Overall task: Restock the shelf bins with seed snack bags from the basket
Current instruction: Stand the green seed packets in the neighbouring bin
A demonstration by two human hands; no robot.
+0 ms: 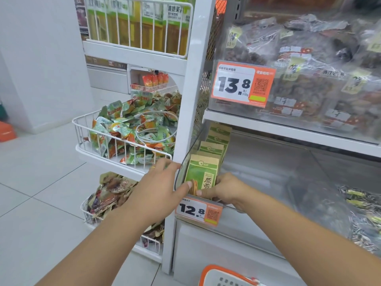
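A row of green and tan seed snack bags (203, 172) stands upright at the left end of a clear plastic shelf bin (268, 162). My left hand (162, 182) rests on the bin's curved left corner, its thumb pressing the front bag. My right hand (224, 189) reaches over the bin's front wall and holds the lower right of that same front bag. The basket (224, 275), white with an orange rim, shows only at the bottom edge.
Price tags reading 12.8 (198, 210) and 13.8 (241, 83) hang on the bin fronts. White wire racks (123, 139) of loose snack packets stand to the left. Packed clear bins (309, 69) sit above, and loose striped seeds (362, 219) lie at right.
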